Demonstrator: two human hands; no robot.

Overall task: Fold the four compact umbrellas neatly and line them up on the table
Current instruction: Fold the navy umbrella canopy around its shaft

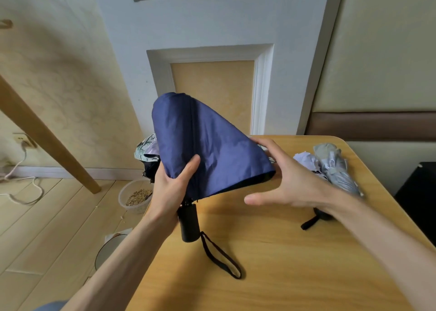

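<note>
Navy-blue compact umbrella [207, 145] with a loose, unfolded cloth canopy stands tip up over the near left part of the light wooden bench [283, 275], leaning away and to the left. Its short black cylindrical handle [188, 223] points down at the bench edge; whether it touches the wood cannot be told. The black wrist strap [221, 256] trails from the handle and lies in a loop on the bench.

The left hand [172, 188] has a closed grip on the gathered lower canopy just above the handle, with the thumb laid across the front of the cloth. The right hand [290, 178] has an open grip: its fingers are spread, the upper fingertips are at the canopy's right rim, and the thumb hangs free above the bench. This hand is slightly blurred.

A silver-grey umbrella [337, 169], bundled but not tidy, lies on the far right of the bench, with a crumpled pale lilac cloth [304, 161] touching its left side. A white patterned umbrella canopy [146, 145] shows behind the navy one at the bench's far left corner.

On the wooden floor beside the bench sits a clear plastic tub of brown grains [134, 196], near a slanting wooden leg [47, 136] and a white cable [23, 169].
</note>
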